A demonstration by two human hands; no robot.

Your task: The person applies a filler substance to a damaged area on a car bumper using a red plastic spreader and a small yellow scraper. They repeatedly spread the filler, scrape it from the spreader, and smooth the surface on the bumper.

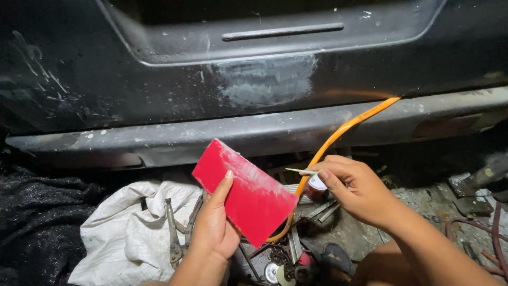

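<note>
I've got the left hand [214, 225] gripping a red flat card [245, 191], thumb up along its face, other fingers behind it, so closed on the card. It sits tilted, low centre of view, w/ pale smears on the upper face. Right hand [353, 189] pinches a thin pale stick [299, 170] between thumb and forefinger, tip pointing left toward the card, fingers narrow on it. Just under that hand is 1 small round tin [316, 186], reddish wall, whitish top; can't tell if that's a lid or paste inside, the hand covers most of it.

Risks as I judge them: the stick is held right at its end, so it could slip or flick whatever it carries onto the floor. The card is held by 1 edge only, so pressure on the far corner could twist it out of grip. The orange hose [338, 135] runs between card and tin, touching or nearly touching the card's lower corner; a snag there could tip the tin. Pliers [177, 233] and loose metal bits lie on the white sack [124, 228] and the floor close by, easy to knock. The dark car panel [159, 79] has a sanded grey patch [267, 79] above
</note>
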